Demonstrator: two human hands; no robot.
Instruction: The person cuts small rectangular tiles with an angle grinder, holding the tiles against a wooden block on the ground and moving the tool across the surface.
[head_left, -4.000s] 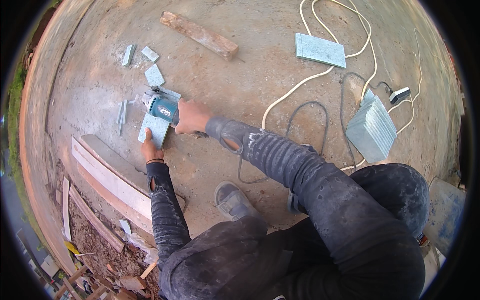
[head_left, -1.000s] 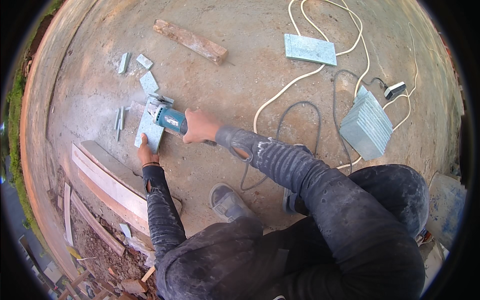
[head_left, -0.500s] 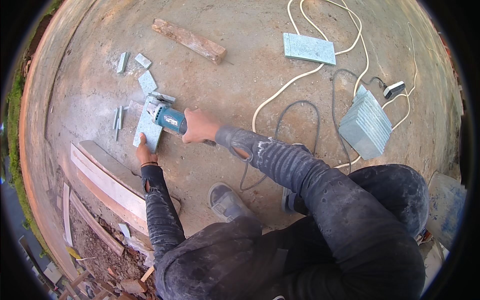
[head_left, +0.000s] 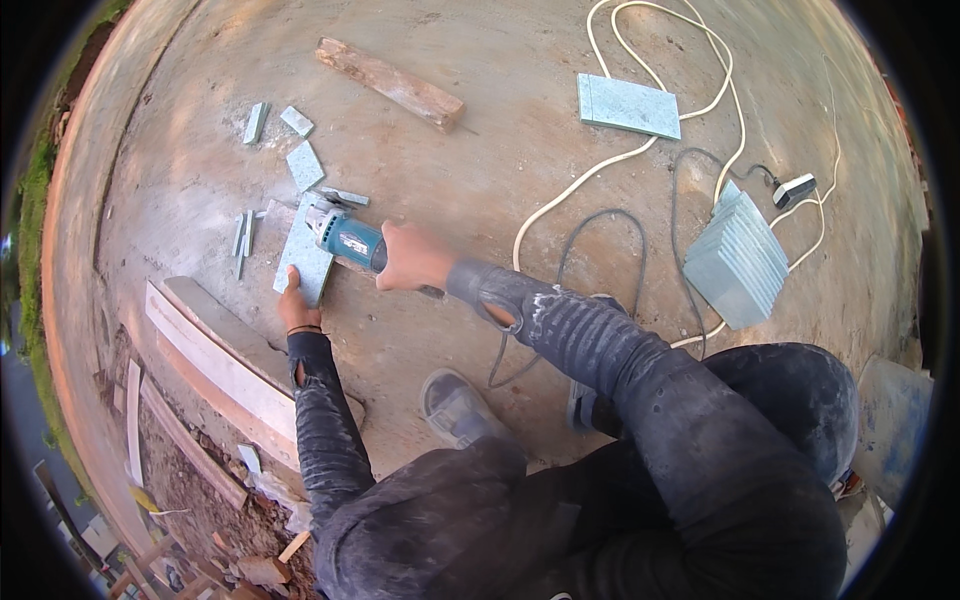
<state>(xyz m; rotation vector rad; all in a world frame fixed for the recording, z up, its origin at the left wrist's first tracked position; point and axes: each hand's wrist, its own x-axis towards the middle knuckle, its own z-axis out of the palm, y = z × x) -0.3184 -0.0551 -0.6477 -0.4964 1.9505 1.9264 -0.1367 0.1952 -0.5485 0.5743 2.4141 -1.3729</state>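
Note:
A teal angle grinder (head_left: 352,241) is gripped in my right hand (head_left: 408,258), its head over the far end of a pale blue-green stone tile (head_left: 303,262). The tile lies at a slant, and my left hand (head_left: 294,303) holds its near end, thumb on top. What supports the tile is mostly hidden; a strip of wood shows at its left. Close to the grinder's head lies a narrow offcut (head_left: 343,197). A small square tile piece (head_left: 304,165) lies beyond, and thin cut strips (head_left: 243,236) are to the left.
A wooden block (head_left: 391,84) lies at the far side. One tile (head_left: 628,105) rests by a looping cream cable (head_left: 560,198). A tile stack (head_left: 735,258) and a plug connector (head_left: 794,190) are at the right. Long boards (head_left: 222,360) lie at left near a dirt strip.
The view has shifted slightly, so everything sits a little lower and further right. Both hands keep their hold on the tile and the grinder.

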